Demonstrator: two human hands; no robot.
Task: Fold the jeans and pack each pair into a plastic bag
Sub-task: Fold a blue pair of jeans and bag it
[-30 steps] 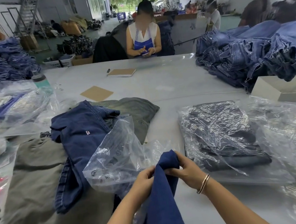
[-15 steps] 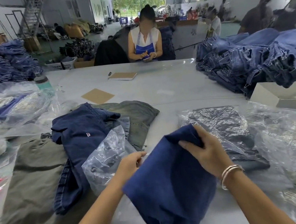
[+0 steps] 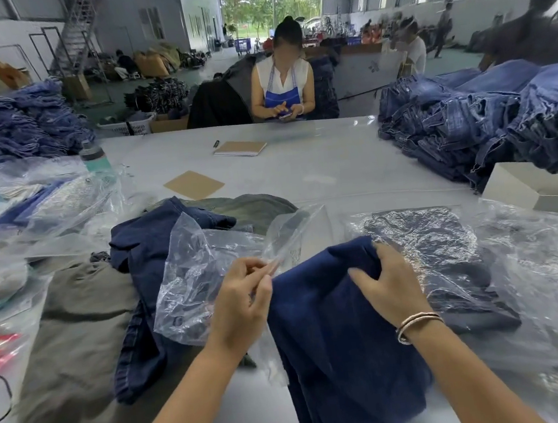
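My left hand (image 3: 242, 301) now pinches the rim of the plastic bag (image 3: 208, 270), which has puffed open and lifted toward the folded jeans (image 3: 334, 326); half a second ago that hand lay beside a flatter, crumpled bag. My right hand (image 3: 387, 286) grips the top fold of the dark blue jeans, which sit on the tabletop (image 3: 301, 174) right in front of me, just beside the bag's mouth and not yet inside it. I judge the bag is being readied for the jeans to slide in. To the right lies an already bagged pair (image 3: 441, 263); to the left, loose jeans (image 3: 145, 260) wait.
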